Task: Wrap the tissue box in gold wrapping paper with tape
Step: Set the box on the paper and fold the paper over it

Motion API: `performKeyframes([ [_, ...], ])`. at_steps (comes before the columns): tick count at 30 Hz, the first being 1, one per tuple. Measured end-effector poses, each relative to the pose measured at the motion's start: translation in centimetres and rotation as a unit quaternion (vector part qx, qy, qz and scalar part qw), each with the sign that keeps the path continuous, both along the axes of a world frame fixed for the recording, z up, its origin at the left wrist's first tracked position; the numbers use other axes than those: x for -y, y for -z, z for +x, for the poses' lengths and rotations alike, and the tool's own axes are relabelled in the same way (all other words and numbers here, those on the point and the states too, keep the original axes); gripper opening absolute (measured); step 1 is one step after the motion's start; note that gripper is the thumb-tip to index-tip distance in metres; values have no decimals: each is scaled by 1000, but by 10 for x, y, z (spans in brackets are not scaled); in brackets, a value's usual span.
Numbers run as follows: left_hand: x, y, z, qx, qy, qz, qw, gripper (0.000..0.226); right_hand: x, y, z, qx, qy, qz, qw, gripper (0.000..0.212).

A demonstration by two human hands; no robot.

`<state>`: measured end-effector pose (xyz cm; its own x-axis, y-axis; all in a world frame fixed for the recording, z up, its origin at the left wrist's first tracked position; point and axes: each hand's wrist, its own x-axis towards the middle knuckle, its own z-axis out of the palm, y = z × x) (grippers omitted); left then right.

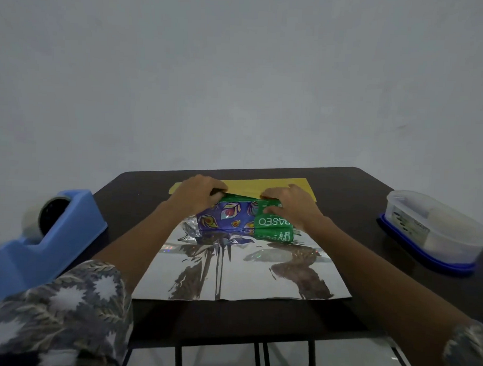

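A purple and green tissue pack [233, 219] lies in the middle of the dark table on a sheet of wrapping paper [232, 267]. The paper's shiny silver inner side faces up towards me. Its gold outer side [278, 187] shows where the far edge is folded up behind the pack. My left hand [199, 195] grips the far left corner of the pack and paper. My right hand [291, 205] grips the far right end, with the thumb on the green label. My fingertips are hidden behind the pack.
A blue tape dispenser [49, 239] with a roll of clear tape stands at the table's left edge. A clear plastic container on a blue lid [435, 233] sits at the right edge. The dark table [352, 195] ends near the wall behind.
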<state>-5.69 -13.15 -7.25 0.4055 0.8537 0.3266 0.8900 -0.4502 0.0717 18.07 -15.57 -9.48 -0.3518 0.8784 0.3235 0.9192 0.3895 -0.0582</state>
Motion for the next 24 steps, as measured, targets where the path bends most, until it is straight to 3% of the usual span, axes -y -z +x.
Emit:
performKeyframes([
  [5, 12, 9, -8, 41, 45, -80, 995, 58, 1, 5, 0, 0, 9, 21, 1000, 50],
  [9, 14, 15, -18, 57, -4, -90, 994, 69, 3, 8, 0, -53, 4, 11, 999, 49],
  [11, 12, 18, -22, 30, -5, -91, 995, 68, 1, 12, 1, -93, 1, 7, 996, 49],
  [14, 8, 17, -25, 22, -3, -81, 996, 62, 2, 19, 2, -72, -9, 37, 997, 52],
  [16, 7, 15, -25, 21, 0, -83, 996, 63, 5, 23, 4, -67, -1, 78, 995, 65],
  [19, 8, 14, -25, 12, 0, -81, 997, 64, 14, 30, -1, -174, 96, 92, 976, 92],
  [22, 11, 12, -18, -9, -26, -31, 999, 62, 28, 39, -13, -300, 224, -22, 927, 123],
  [24, 13, 10, -6, -25, -40, 15, 999, 62, 34, 46, -17, -299, 256, -64, 917, 131],
])
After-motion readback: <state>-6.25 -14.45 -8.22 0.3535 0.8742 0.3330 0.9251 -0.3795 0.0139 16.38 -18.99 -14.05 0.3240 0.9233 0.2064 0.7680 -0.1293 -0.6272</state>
